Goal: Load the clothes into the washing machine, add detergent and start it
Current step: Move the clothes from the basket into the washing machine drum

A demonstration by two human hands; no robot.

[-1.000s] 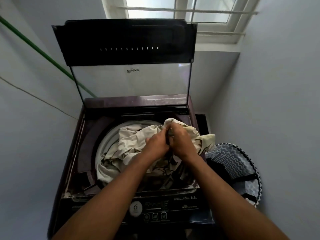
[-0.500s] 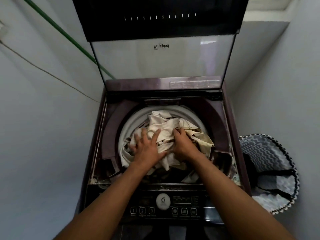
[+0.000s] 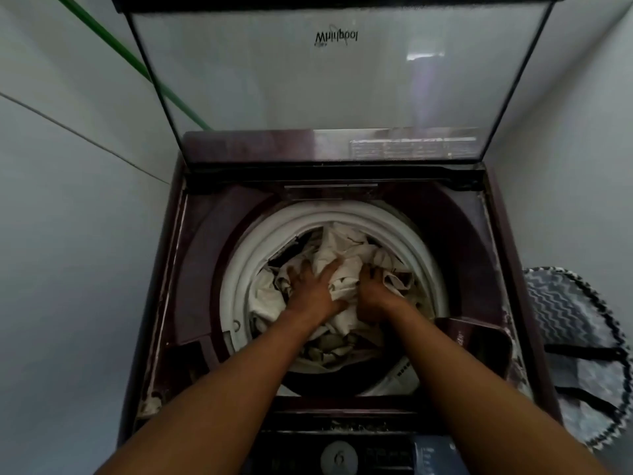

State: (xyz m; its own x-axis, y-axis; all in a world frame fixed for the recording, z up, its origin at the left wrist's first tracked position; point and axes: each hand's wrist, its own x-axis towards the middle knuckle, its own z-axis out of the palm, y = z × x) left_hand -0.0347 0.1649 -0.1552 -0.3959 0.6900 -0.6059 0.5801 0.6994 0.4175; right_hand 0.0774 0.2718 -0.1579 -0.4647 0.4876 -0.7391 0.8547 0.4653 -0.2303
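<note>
A maroon top-loading washing machine (image 3: 479, 241) stands below me with its glass lid (image 3: 325, 80) raised upright. Inside the white drum rim (image 3: 246, 269) lies a crumpled cream cloth (image 3: 342, 255) with dark markings. My left hand (image 3: 310, 286) presses flat on the cloth with spread fingers. My right hand (image 3: 375, 289) pushes down beside it, its fingertips curled into the fabric. Both forearms reach in over the front edge. The control panel (image 3: 342, 457) shows at the bottom.
A grey zigzag-patterned laundry basket (image 3: 575, 337) with black straps stands to the right of the machine. White walls close in on both sides. A green pipe (image 3: 130, 60) runs diagonally along the left wall behind the lid.
The cloth, held bunched above the drum a second ago, has been pushed down inside the drum. Both hands went down with it, and my view dropped closer to the machine.
</note>
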